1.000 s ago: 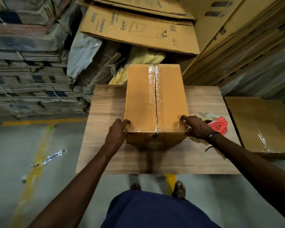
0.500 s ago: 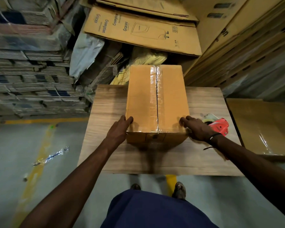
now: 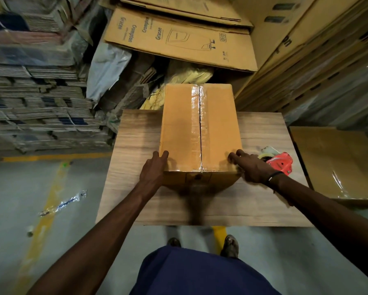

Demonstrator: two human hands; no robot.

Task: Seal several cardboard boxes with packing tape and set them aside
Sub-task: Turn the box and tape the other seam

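A brown cardboard box stands on the wooden table, its top seam covered by a strip of clear packing tape. My left hand lies flat against the box's near left side, fingers straight along the edge. My right hand presses the near right side with fingers stretched out. A red tape dispenser lies on the table just behind my right wrist.
Flattened printed cartons and stacked cardboard fill the space behind the table. Another taped brown box sits low to the right. Bundled flat stacks rise on the left. A plastic wrapper lies on the grey floor by a yellow line.
Both hands have uncurled from gripping the box's near top corners and now lie with straight fingers along its sides. The box has stayed in place.
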